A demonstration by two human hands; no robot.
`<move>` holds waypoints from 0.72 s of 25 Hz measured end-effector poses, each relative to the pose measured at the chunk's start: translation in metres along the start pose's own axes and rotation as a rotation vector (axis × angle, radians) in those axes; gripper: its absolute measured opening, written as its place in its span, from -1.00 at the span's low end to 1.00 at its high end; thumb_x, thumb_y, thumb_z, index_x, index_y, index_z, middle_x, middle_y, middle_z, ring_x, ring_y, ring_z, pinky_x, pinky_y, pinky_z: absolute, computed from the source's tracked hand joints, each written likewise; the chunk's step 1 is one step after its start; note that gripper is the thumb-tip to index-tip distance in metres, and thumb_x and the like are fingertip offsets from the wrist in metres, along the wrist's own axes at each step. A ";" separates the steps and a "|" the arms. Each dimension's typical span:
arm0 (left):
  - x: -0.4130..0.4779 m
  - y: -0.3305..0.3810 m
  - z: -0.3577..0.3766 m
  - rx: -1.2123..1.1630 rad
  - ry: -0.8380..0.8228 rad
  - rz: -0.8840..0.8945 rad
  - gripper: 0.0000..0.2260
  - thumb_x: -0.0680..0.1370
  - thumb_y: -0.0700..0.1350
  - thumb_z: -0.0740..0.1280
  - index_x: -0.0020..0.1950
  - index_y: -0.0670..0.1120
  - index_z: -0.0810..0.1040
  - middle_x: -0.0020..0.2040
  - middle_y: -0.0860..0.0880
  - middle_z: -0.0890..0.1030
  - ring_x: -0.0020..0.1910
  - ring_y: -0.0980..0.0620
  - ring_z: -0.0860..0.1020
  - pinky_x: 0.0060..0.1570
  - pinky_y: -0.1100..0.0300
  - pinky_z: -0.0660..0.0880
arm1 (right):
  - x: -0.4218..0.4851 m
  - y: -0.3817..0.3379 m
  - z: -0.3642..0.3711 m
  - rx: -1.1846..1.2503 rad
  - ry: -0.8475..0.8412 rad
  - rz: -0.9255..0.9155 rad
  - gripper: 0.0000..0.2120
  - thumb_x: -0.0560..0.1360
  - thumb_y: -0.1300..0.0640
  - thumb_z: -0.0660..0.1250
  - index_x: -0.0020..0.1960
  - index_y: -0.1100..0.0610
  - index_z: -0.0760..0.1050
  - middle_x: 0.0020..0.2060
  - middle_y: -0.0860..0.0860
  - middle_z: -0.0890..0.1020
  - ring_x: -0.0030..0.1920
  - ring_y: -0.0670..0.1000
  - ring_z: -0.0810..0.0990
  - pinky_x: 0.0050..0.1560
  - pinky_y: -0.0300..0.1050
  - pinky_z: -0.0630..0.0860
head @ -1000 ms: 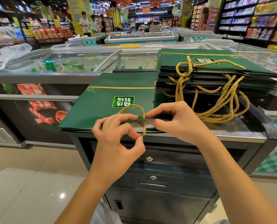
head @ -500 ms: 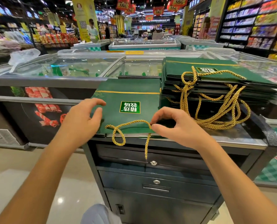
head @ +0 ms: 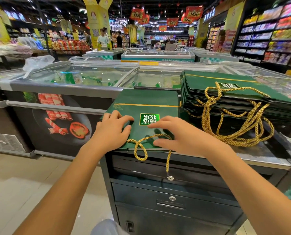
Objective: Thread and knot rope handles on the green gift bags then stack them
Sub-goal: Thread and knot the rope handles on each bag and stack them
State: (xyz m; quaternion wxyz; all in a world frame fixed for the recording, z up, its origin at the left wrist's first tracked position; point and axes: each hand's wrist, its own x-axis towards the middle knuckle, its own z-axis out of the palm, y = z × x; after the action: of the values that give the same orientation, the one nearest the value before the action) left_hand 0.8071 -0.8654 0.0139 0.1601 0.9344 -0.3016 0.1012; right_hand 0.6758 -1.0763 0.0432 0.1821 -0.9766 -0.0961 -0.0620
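As rope (head: 149, 136) dangles, left hand (head: 112, 131) presses bag (head: 146, 99).

We get bright overhead store lighting, glare on the glass freezer lids (head: 83, 73) and shiny floor (head: 22, 175). Far shelves (head: 268, 39) look soft and blurry, edges bend fisheye-style, faint shadows under the right hand (head: 183, 134).

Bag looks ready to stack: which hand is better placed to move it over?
Probably right: the right hand lies on the green bag's side nearest the stack, beside the rope handle; the left hand rests at its far left edge.
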 end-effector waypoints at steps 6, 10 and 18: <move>-0.002 -0.004 0.007 -0.079 0.046 -0.041 -0.70 0.66 0.12 0.15 0.38 0.24 0.46 0.19 0.04 0.35 0.28 -0.05 0.27 0.25 -0.07 0.26 | 0.028 -0.024 0.005 0.046 -0.039 -0.083 -0.94 0.64 0.12 0.31 0.04 0.07 0.55 -0.06 -0.06 0.68 -0.05 -0.03 0.64 0.08 0.04 0.58; -0.001 -0.005 0.011 -0.099 0.085 -0.044 -0.71 0.66 0.12 0.15 0.36 0.26 0.46 0.17 0.06 0.34 0.27 -0.02 0.26 0.23 -0.03 0.22 | 0.027 -0.030 -0.023 0.405 0.093 0.009 -0.93 0.60 0.27 0.30 0.04 0.14 0.49 -0.19 0.05 0.73 -0.24 0.12 0.63 -0.20 0.10 0.53; -0.001 -0.005 0.011 -0.115 0.087 -0.041 -0.71 0.66 0.12 0.14 0.36 0.25 0.47 0.16 0.07 0.33 0.29 0.00 0.25 0.24 -0.03 0.20 | 0.040 -0.049 -0.081 0.122 -0.039 0.039 -0.89 0.52 0.04 0.49 -0.10 0.08 0.68 -0.33 -0.03 0.66 -0.36 -0.17 0.54 -0.31 -0.33 0.46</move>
State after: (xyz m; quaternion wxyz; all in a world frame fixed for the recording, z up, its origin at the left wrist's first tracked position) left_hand 0.8102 -0.8649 0.0025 0.2285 0.9244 -0.2804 0.1209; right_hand 0.6979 -1.0543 0.1414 0.2404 -0.9664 -0.0842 -0.0332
